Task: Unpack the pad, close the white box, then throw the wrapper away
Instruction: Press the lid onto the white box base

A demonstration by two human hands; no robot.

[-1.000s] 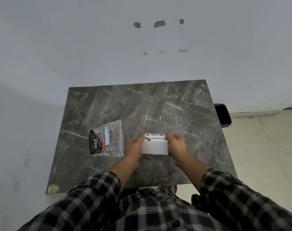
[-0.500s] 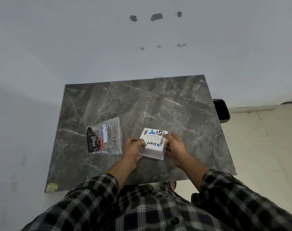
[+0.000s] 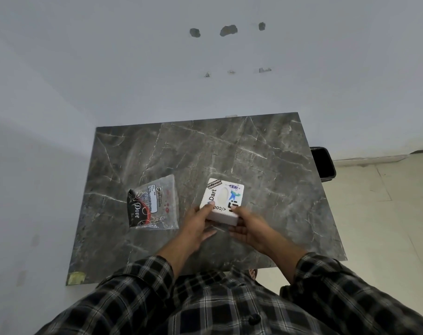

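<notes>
Both hands grip the white box (image 3: 222,201): the left hand (image 3: 198,223) clasps its near-left corner with the thumb lying on the stickered top, and the right hand (image 3: 248,224) clasps the near-right corner, thumb also on top and fingers (image 3: 234,229) curled beneath. The box sits just beyond the hands over the table (image 3: 266,165), tilted so its near edge is raised off the surface; whether the far edge touches the table cannot be told.

Judging from this, the box is only being positioned and the unpacking has not begun. Its lid looks flush, so the next move probably calls for lifting the lid to reach the contents, which are hidden. To the left of the left hand, apart from it, lies a clear plastic packet (image 3: 153,204) with a dark printed pack inside, flat and seemingly sealed. Well beyond the right hand, past the table's edge, stands a black bin (image 3: 323,163) on the floor; what it holds is not visible.
</notes>
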